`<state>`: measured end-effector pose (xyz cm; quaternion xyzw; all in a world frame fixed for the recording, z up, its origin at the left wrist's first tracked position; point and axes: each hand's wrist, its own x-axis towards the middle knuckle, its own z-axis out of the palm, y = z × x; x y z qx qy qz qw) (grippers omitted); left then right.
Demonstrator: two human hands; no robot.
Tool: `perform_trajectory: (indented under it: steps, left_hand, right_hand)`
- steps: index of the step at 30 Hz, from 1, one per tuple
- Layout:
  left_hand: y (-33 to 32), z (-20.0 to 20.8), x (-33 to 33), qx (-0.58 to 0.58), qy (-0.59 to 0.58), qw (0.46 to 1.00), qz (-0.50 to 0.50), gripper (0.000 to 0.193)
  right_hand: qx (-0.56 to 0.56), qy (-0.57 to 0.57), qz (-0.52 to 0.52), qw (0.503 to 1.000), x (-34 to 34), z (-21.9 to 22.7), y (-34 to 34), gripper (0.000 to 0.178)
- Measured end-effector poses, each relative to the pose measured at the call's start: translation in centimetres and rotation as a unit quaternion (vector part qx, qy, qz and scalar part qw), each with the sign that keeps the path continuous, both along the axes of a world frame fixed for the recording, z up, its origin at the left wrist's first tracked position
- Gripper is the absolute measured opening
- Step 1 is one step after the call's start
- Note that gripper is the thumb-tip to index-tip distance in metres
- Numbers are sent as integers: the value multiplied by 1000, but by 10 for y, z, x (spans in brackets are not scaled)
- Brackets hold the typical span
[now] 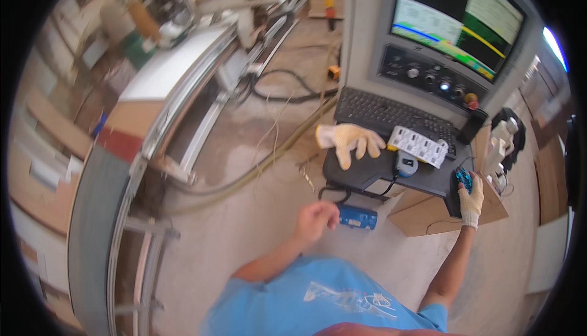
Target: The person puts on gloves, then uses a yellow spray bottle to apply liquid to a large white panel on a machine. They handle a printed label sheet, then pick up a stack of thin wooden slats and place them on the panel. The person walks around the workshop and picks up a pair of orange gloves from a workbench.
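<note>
My right hand (471,198), in a cream glove that leaves the fingertips bare, rests on a blue and black computer mouse (464,179) at the right end of the dark shelf (354,174). Bare and loosely curled, my left hand (318,218) hangs in front of my body with nothing visible in it. Behind and below it shows a blue box-shaped device (358,217). A second cream work glove (351,141) lies on the shelf's left side. Near the shelf's middle are a white printed sheet (417,146) and a grey-blue tape measure (406,163), beside a black keyboard (394,113).
Above the keyboard stands a grey control cabinet with a lit screen (458,21), several knobs and a red button (471,99). On the left runs a long machine bed (131,171) with metal rails. Hoses and cables (244,186) lie across the floor between.
</note>
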<state>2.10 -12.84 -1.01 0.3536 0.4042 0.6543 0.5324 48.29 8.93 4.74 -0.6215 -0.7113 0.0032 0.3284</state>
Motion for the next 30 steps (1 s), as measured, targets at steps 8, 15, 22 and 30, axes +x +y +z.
perform_trajectory:
  steps: [8,15,22,30]
  left_hand:
    - [7,36,-36,32,-319,944,-83,70]
    - [-7,52,-35,89,-328,932,-128,88]
    - [8,-11,37,31,-90,970,-223,99]
    - [-43,18,46,144,-156,881,-423,89]
  right_hand:
    - [-10,41,12,999,8,-8,2,44]
    - [35,16,-27,999,3,-3,6,40]
    - [-175,427,194,866,-183,6,-148,53]
    - [-352,-152,119,916,-150,-104,-132,37]
